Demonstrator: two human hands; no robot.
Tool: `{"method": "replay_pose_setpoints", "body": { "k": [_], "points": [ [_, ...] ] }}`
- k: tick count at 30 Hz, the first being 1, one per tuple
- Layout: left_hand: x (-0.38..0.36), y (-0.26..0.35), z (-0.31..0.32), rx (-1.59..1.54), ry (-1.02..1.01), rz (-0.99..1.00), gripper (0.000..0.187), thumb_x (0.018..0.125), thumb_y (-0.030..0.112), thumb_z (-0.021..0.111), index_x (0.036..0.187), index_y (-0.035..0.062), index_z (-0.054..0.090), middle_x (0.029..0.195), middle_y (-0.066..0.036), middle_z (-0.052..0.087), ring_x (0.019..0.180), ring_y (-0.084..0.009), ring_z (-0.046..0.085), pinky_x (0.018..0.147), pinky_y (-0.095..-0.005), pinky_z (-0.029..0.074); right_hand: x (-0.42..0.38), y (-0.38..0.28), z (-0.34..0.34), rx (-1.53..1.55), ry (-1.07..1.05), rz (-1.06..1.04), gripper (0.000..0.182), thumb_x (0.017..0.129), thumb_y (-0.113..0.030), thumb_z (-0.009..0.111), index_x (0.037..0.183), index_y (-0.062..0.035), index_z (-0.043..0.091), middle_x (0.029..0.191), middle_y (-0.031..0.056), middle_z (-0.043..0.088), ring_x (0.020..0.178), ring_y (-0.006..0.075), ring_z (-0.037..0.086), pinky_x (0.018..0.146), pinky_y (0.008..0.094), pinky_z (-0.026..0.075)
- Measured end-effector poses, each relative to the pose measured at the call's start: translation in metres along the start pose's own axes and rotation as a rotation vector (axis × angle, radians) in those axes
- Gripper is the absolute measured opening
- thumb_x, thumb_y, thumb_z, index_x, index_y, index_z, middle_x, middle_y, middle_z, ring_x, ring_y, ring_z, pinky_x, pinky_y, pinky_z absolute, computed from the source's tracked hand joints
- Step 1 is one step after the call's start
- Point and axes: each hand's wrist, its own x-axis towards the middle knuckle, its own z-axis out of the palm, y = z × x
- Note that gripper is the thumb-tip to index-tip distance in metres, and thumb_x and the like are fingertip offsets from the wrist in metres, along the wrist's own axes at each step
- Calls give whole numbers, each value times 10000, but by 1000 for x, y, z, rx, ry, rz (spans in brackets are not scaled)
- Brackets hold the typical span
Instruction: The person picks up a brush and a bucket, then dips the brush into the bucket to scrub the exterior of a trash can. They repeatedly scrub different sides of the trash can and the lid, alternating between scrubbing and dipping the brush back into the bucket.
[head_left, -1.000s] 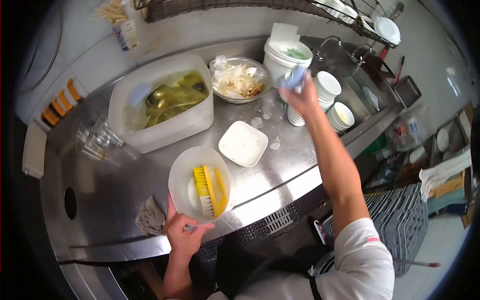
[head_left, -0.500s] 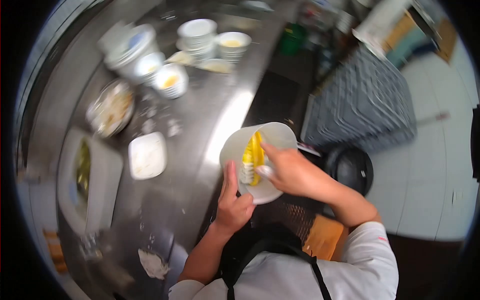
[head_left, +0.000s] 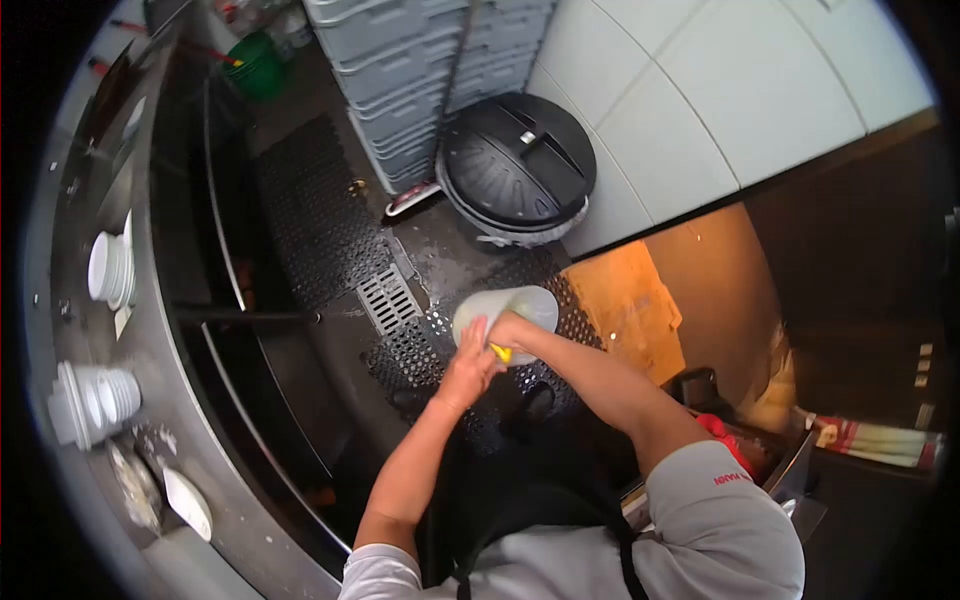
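A translucent white plastic container (head_left: 535, 303) is held out in front of the body, above the wet floor. My left hand (head_left: 472, 366) grips its near left side, fingers lying along the rim. Inside the opening is my right hand (head_left: 512, 335), its fingers mostly hidden, closed round a yellow brush (head_left: 502, 353). Only a small yellow part of the brush shows between the two hands.
A black lidded bin (head_left: 515, 165) stands ahead beside stacked grey crates (head_left: 385, 90). A floor drain (head_left: 388, 300) lies between black mats. At left, a steel counter (head_left: 200, 420) bears white bowls (head_left: 110, 395). Cardboard (head_left: 625, 310) lies at right; a green bucket (head_left: 255, 68) stands far left.
The view has turned right, away from the counter and toward the bin and floor. The container is now tilted differently, and my right hand has gone deeper into it, hiding most of the brush.
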Motion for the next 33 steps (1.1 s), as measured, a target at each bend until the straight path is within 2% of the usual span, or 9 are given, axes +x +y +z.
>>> {"method": "replay_pose_setpoints", "body": {
  "k": [3,9,11,16,21,27,29,31,33],
  "points": [
    [-8,10,60,-50,-90,8,295,688,90,827,772,-29,570,1456,-367,329,1341,-507,368,1124,-508,332,-41,52,-18,-124,285,171,697,681,-288,743,1253,67,560,1189,268,629,1129,353,620,938,411,495],
    [-14,-76,166,-89,-335,-139,314,657,111,859,779,-16,598,1493,-334,295,1356,-462,380,1070,-415,423,-30,160,0,200,341,182,699,635,-203,833,1196,82,526,1083,228,669,1008,313,668,876,379,529],
    [-18,-98,174,-189,-349,-473,252,661,28,821,766,-3,594,1513,-280,316,1340,-410,431,1028,-386,471,-25,180,-20,501,294,320,816,554,-259,875,1205,62,500,1141,248,634,1043,329,650,887,390,526],
    [-18,-218,200,3,46,-644,308,692,84,835,751,-3,546,1247,-196,558,1028,-337,592,902,-380,504,81,220,14,1239,549,63,651,686,-164,862,1178,18,477,857,92,619,722,145,645,567,314,535],
    [5,-375,200,387,306,-813,438,728,282,854,733,0,518,868,-157,623,780,-302,563,781,-403,477,209,257,37,1693,556,-135,460,809,-64,746,1155,-20,447,922,87,608,708,163,633,613,333,553],
    [21,-505,220,335,512,-980,499,743,372,850,719,33,484,774,-82,565,685,-219,476,657,-394,419,321,298,40,1686,768,-247,496,807,-9,724,1160,-52,377,874,77,616,675,171,646,558,332,557],
    [18,-527,220,191,423,-996,464,784,352,828,954,10,564,919,-90,591,867,-193,520,816,-340,445,347,300,26,1698,839,-288,501,804,-13,734,1145,-53,370,880,82,616,677,173,648,555,334,555],
    [37,-498,220,-116,728,-653,536,844,308,778,1178,-22,520,1121,-119,563,1053,-214,505,974,-351,399,373,303,14,1634,853,-388,696,794,-45,773,1320,-44,317,931,114,633,721,170,657,623,313,559],
    [85,-420,178,336,681,-331,499,975,272,599,1317,-50,430,1300,-146,457,1182,-229,442,1047,-382,348,392,293,-3,1821,962,-501,894,766,-86,805,1435,-40,215,874,145,657,682,187,672,600,322,565]
  ]
}}
